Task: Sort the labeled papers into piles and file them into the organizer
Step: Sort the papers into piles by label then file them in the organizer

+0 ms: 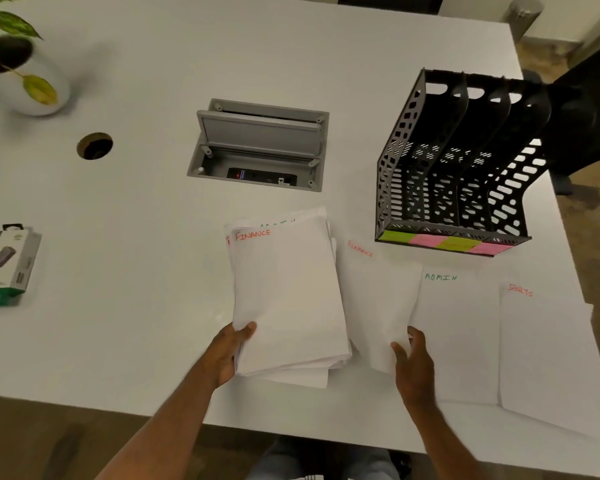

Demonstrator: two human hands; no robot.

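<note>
My left hand (227, 351) grips the lower left corner of a stack of white papers (288, 299); its top sheet reads FINANCE in red. Just right of the stack lies a single FINANCE sheet (374, 299), and my right hand (411, 358) pinches its lower right corner between thumb and fingers. An ADMIN sheet (458, 337) lies further right, then a SPORTS sheet (548, 358) near the table's right edge. The black mesh organizer (465, 161) with several slots stands behind them, with green and pink sticky labels along its front lip.
An open grey cable box (260, 147) is set into the white table (136, 323) behind the stack. A round cable hole (95, 145), a potted plant (14, 57) and a charger box (6, 265) are to the left.
</note>
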